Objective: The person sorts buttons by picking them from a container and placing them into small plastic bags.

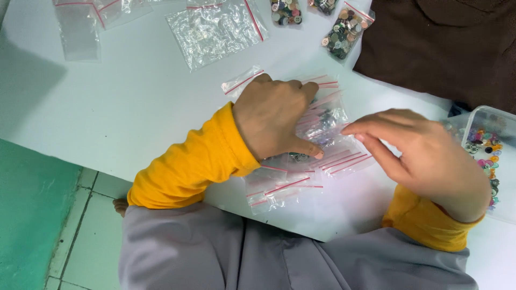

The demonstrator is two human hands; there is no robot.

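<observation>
Pile of small clear zip bags (301, 172) with red seal strips, lying on the white table (134, 107) near its near edge, fanned out in overlapping layers. Some bags in the pile holding dark buttons, seen through the plastic just right of the left thumb.

Left hand (271, 121), yellow sleeve to the wrist, laid palm down on top of the pile, fingers curled over its far side, thumb stretched right and pressed flat on a bag. Pressing, not clamped round anything.

Right hand (414, 147) at the right edge of the pile, palm down, fingers extended leftward and held loosely together, fingertips (352, 129) over the rightmost bags. Contact with the plastic not clear from this view. Nothing gripped in it. Hands apart, with a strip of the pile showing between them.

Clear plastic tub (481, 121) of mixed coloured buttons at the right, just beyond the right wrist. Two filled button bags (344, 32) at the far side of the table, well apart from both hands. Empty larger zip bags (215, 29) at far centre and far left. Dark brown cloth (446, 48) at far right. Grey-clad lap at the near edge; green floor and pale tiles at near left.
</observation>
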